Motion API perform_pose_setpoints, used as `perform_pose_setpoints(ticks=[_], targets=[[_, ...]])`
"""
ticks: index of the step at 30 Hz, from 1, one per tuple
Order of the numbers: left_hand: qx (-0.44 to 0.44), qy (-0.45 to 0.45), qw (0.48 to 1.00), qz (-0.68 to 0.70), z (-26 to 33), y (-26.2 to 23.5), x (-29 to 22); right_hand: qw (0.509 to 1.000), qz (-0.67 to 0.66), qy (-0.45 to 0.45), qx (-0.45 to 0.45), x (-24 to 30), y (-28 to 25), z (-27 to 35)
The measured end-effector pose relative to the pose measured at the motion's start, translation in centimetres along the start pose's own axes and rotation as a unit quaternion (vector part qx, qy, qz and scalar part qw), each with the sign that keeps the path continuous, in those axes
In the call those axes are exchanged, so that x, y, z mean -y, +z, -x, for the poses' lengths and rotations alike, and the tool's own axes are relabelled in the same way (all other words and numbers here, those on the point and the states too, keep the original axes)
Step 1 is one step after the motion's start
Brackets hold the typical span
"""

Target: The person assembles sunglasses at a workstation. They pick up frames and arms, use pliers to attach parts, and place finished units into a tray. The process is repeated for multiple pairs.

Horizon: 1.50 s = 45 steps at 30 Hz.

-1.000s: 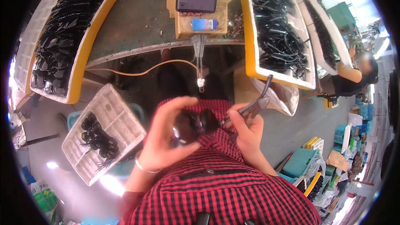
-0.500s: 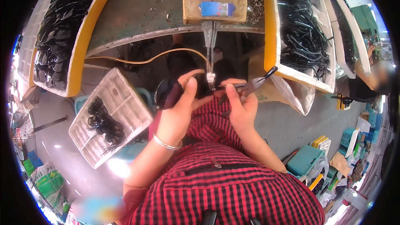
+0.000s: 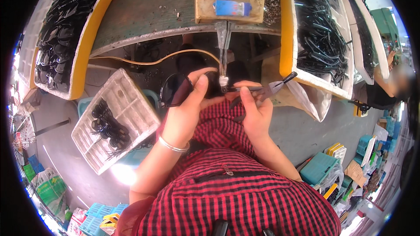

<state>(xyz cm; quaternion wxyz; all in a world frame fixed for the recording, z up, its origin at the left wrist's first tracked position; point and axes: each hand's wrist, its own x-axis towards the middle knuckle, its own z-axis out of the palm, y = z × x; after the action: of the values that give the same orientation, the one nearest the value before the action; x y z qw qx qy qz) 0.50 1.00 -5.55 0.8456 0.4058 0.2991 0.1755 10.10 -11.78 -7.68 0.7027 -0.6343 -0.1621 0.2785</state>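
Observation:
My left hand [image 3: 190, 105] is closed on a pair of dark sunglasses [image 3: 175, 89], one lens standing out past the thumb. In my right hand [image 3: 256, 111], thumb and fingers pinch a thin black temple arm [image 3: 243, 88], which runs level toward the sunglasses. That hand also has pliers [image 3: 274, 87] in its grasp, grey jaws pointing right and away. A black tip [image 3: 289, 78] shows past the jaws. Between my hands, a narrow metal fixture [image 3: 223, 63] with a white-wrapped end reaches down from the bench edge to the hinge area. Fingers hide the exact contact there.
Foam trays of black glasses parts flank the bench, one tray [image 3: 81, 52] left and one [image 3: 286, 39] right. A yellow hose [image 3: 153, 62] runs to the fixture. Lower left, a sectioned white tray [image 3: 138, 124] holds dark bundles. Another person [image 3: 383, 83] is at far right.
The sunglasses have turned so more of the lens shows beside my left thumb. The pliers and temple arm shift slightly right. The whole view moves a little.

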Motion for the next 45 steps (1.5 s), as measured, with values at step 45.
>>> perform_pose_setpoints(ticks=[45], targets=[[0.054, 0.020, 0.998, 0.016, -0.3, -1.1, 0.0, 0.999, -0.052, 0.005, 0.004, -0.6, -0.1, 0.2]])
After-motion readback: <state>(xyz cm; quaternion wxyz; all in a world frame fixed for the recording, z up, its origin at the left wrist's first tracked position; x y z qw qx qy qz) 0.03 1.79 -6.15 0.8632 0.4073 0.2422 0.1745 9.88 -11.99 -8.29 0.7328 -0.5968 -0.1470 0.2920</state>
